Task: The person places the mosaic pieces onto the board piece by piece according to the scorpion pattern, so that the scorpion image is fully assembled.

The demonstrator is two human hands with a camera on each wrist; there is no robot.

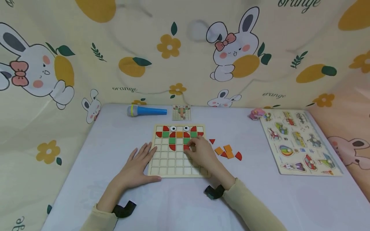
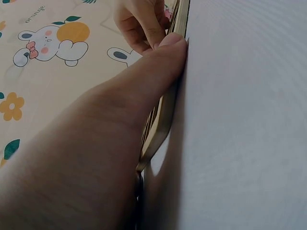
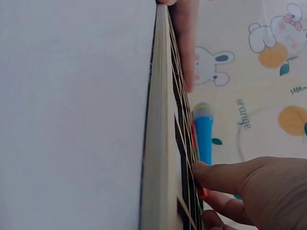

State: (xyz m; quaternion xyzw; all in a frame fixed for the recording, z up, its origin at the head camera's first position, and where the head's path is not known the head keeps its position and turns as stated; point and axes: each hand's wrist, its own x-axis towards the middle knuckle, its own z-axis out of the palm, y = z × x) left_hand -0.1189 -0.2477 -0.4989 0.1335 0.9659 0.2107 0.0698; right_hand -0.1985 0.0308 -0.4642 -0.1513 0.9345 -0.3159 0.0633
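"Hands?"
"Left hand (image 1: 137, 168) spread along the board's (image 1: 156, 172) left edge; right hand (image 1: 202, 152), fingers bent at a red piece (image 1: 186, 147) right of centre, grip unclear."
"I'd square it before pressing down."

white table (image 1: 179, 205), grid board (image 1: 170, 163), microphone (image 1: 150, 111), puzzle (image 1: 300, 157)

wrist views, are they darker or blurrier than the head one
Head: bright, soft light, though the small card is fuzzy; left wrist: dimmer, the left hand soft and shaded, a dark shadow along the board; right wrist: also dimmer, tabletop greyish, no harsh glare.
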